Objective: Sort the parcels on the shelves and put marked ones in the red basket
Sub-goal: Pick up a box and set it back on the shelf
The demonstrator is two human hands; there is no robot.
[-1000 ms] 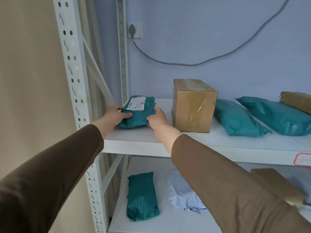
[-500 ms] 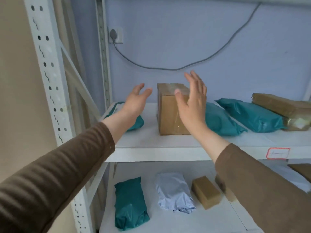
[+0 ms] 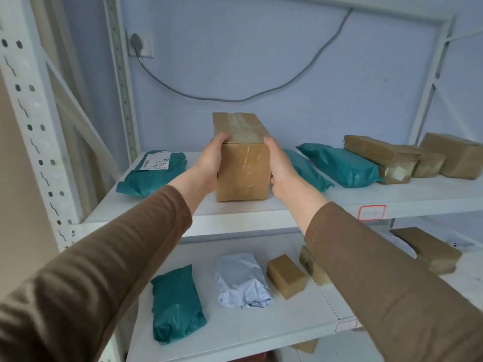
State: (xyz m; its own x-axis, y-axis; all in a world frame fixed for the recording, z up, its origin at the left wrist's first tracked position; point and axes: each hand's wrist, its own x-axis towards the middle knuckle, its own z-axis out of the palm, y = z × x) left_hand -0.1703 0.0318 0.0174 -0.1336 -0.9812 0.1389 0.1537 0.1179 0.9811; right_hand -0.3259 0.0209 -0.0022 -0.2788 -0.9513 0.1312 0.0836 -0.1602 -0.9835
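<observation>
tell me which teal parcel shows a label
The teal parcel at the upper shelf's left end: a white label lies on its top. The other teal parcels show none.

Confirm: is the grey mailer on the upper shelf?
No, the grey mailer lies on the lower shelf, between a teal mailer and a small brown box.

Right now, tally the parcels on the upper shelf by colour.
teal bags: 3
brown boxes: 4
total: 7
</observation>
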